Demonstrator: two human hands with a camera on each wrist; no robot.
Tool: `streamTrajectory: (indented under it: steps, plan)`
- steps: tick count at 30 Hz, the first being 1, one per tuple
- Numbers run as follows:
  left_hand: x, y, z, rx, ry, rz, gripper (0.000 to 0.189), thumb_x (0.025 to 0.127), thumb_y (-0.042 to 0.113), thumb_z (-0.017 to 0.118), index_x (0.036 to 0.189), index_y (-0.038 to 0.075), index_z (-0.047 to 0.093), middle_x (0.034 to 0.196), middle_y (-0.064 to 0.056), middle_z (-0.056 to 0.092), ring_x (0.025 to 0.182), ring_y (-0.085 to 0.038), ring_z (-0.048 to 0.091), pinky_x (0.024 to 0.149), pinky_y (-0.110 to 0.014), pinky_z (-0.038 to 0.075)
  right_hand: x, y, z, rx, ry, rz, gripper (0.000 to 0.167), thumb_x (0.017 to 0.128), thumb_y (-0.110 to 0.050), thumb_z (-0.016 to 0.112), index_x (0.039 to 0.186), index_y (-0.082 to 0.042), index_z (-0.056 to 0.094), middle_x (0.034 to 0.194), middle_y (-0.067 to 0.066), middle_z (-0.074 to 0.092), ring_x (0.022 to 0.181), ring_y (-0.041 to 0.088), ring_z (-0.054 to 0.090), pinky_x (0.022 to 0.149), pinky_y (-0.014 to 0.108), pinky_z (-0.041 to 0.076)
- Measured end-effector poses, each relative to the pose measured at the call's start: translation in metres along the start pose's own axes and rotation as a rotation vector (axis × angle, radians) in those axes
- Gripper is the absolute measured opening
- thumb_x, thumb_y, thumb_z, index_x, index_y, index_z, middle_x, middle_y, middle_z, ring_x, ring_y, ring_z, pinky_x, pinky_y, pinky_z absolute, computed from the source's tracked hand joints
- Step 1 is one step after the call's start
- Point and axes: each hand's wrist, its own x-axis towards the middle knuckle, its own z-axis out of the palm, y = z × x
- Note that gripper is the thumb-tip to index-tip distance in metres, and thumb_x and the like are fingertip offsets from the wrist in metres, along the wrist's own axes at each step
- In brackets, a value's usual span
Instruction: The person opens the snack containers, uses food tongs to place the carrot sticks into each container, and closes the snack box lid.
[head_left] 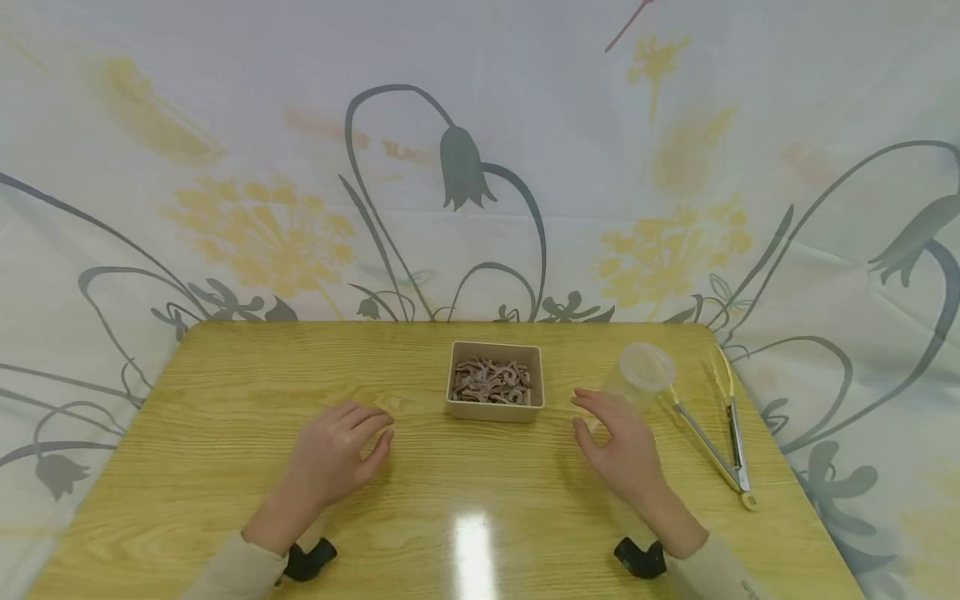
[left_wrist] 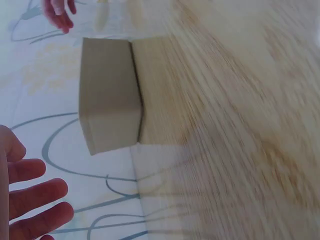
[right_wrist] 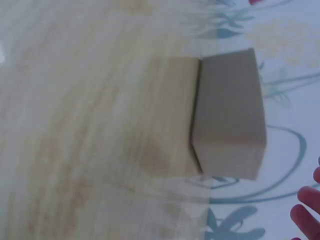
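Observation:
A small beige box stands at the middle of the table, filled with greyish-brown curled pieces. To its left my left hand hovers over the wood, its fingers loosely bent and holding nothing. My right hand is on the other side of the box, thumb and fingers apart, with nothing held. Behind the right hand is a clear plastic cup, partly covered by it in the head view. Both wrist views show the box's outer walls, with fingertips at the frame edges.
Metal tongs with pale yellowish tips lie spread near the right edge of the wooden table. A cloth printed with flowers hangs behind the table and along its sides. Black wrist mounts sit at both cuffs.

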Motion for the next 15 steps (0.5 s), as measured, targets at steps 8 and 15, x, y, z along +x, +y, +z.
streamTrajectory:
  steps: [8, 15]
  plan:
    - [-0.007, 0.004, 0.005, -0.101, 0.033, -0.157, 0.011, 0.083, 0.013, 0.072, 0.093, 0.011, 0.075, 0.088, -0.001, 0.073, 0.076, -0.017, 0.069, 0.057, -0.035, 0.058, 0.011, 0.016, -0.018, 0.071, 0.171, 0.046, 0.038, 0.076, 0.009, 0.073, 0.113, 0.0, 0.072, 0.112, 0.015, 0.071, 0.1, 0.036, 0.065, 0.084, 0.023, 0.05]
    - [-0.015, 0.008, 0.011, -0.151, 0.021, -0.264, 0.012, 0.084, 0.008, 0.074, 0.096, 0.009, 0.074, 0.089, -0.003, 0.073, 0.077, -0.018, 0.069, 0.059, -0.037, 0.058, 0.02, 0.033, -0.033, -0.001, 0.258, 0.09, 0.044, 0.075, 0.005, 0.075, 0.119, 0.002, 0.068, 0.116, 0.019, 0.068, 0.104, 0.041, 0.062, 0.067, 0.026, 0.049]
